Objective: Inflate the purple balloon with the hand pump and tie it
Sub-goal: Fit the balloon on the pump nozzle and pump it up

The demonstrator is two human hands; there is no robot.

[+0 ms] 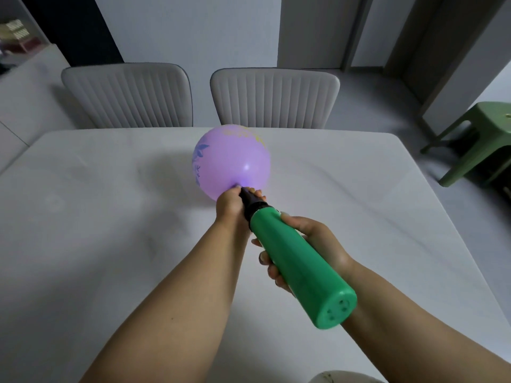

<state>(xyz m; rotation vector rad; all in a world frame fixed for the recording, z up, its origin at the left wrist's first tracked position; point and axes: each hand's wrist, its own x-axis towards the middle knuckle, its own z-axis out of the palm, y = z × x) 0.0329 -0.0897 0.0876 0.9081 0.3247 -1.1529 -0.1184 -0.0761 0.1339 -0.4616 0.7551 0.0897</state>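
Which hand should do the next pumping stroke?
The right hand, probably: it already grips the green pump body, while the left hand is busy pinching the purple balloon neck onto the black nozzle.

Balloon [235,158] above table [96,217], pump [298,261] behind, nearer cam.

We can read nothing for certain — the purple balloon [232,161] carries yellow print along its top edge, too curved and blurred to make out, and dark leaf-like patterns on its left side — no words.
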